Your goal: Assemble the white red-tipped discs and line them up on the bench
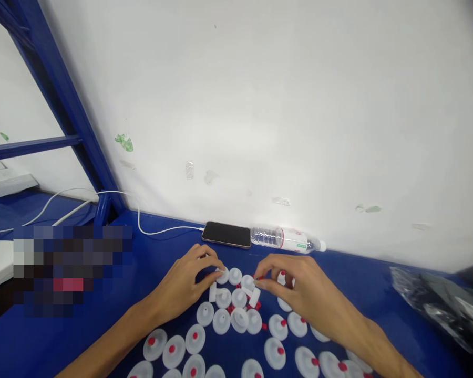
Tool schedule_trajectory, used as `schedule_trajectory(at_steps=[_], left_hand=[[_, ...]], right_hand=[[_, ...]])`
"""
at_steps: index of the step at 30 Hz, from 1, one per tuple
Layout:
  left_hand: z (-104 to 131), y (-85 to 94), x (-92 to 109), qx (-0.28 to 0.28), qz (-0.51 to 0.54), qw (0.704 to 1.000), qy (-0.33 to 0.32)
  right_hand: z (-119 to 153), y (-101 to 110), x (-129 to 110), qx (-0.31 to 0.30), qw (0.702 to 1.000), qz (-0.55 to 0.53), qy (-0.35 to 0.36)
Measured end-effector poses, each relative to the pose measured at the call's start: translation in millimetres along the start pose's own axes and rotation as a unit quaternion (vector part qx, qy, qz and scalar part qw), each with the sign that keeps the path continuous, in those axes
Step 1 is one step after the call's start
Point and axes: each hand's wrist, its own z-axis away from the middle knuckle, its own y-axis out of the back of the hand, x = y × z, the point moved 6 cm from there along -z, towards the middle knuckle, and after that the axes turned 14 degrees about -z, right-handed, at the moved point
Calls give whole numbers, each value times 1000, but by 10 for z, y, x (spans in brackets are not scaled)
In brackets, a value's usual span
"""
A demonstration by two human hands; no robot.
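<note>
Several translucent white plastic discs, each with a raised centre nub, lie loosely grouped on the blue tabletop. My left hand pinches the edge of a white disc at the back left of the group. Thumb and forefinger of my right hand are closed at the back right, beside another disc; a speck of red shows at the fingertips, but what they hold is unclear. Between the hands sit bare discs, small white blocky pieces and small red caps. Nearer discs carry a red cap on the nub.
A phone on a white cable and a plastic bottle on its side lie along the wall. Clear plastic wrapping and a dark item are at the right. A blue metal frame rises at the left, near a blurred patch.
</note>
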Motion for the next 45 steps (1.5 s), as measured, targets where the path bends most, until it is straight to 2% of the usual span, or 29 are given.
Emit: schedule_trajectory(at_steps=[6, 9, 15, 24, 30, 35, 38, 40, 43, 45], left_hand=[[56, 123, 92, 57, 120, 989, 61], [71, 124, 132, 75, 125, 987, 61], [106, 170, 189, 110, 105, 988, -4], [140, 274, 371, 104, 130, 981, -95], [199, 282, 451, 101, 107, 983, -107], [241, 194, 453, 87, 130, 982, -101], [232, 206, 436, 75, 110, 986, -99], [200, 266, 374, 80, 82, 990, -80], [139, 354, 180, 97, 28, 995, -24], [109, 338, 46, 80, -25, 996, -8]], right_hand=[[78, 144, -106, 90, 994, -34, 52], [98, 149, -177, 107, 989, -63, 82], [87, -30, -177, 109, 980, -128, 107], [41, -315, -109, 63, 981, -145, 114], [71, -319, -145, 53, 983, -118, 131], [81, -366, -147, 28, 984, -126, 125], [77, -320, -172, 16, 983, -132, 130], [58, -213, -175, 19, 986, -113, 121], [19, 14, -124, 34, 996, -41, 69], [-1, 137, -49, 37, 999, 19, 17]])
